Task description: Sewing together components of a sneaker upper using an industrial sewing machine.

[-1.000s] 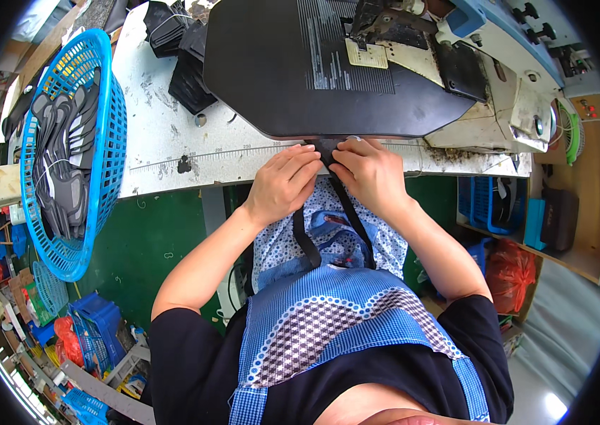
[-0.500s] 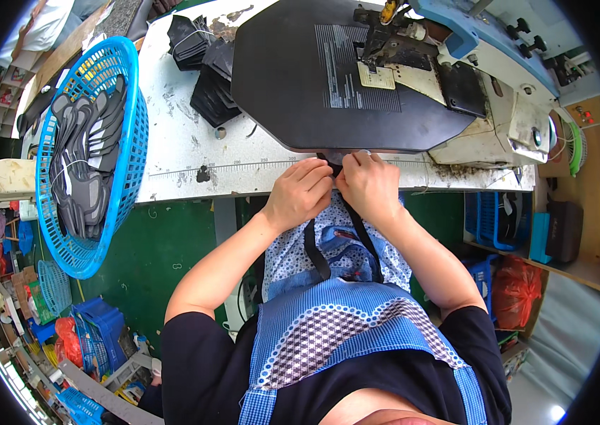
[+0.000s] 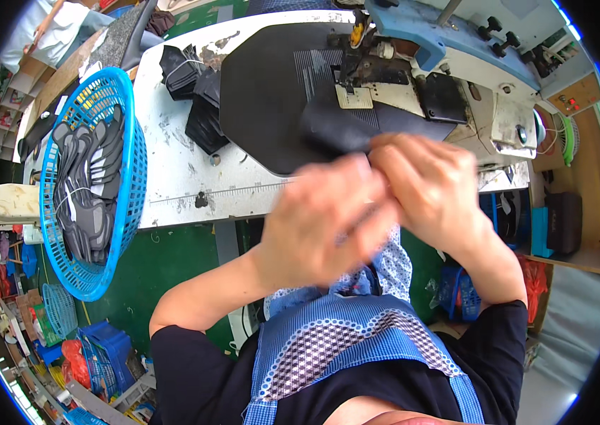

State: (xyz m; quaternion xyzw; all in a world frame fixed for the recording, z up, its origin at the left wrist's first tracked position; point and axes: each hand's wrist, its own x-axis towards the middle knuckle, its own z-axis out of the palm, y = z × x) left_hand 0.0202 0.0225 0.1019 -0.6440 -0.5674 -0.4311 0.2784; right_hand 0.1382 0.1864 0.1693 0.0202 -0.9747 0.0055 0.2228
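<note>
My left hand [image 3: 324, 223] and my right hand [image 3: 431, 188] are raised close together in front of me, both blurred by motion. Between their fingertips they pinch a dark, soft piece of material [image 3: 335, 131] that rises above the hands. Behind it lies a large black mat [image 3: 264, 92] on the white sewing table [image 3: 172, 163], with the sewing machine [image 3: 449, 64] at the back right. A blue checked apron [image 3: 342, 347] covers my front.
A blue plastic basket [image 3: 87, 184] full of grey and black shoe parts sits at the table's left end. Stacks of black cut pieces [image 3: 197, 92] lie left of the mat. Blue crates and red bags [image 3: 101, 354] stand on the green floor.
Both hands have lifted from the table's front edge up toward the camera, bringing the dark piece with them. The view has tilted slightly downward.
</note>
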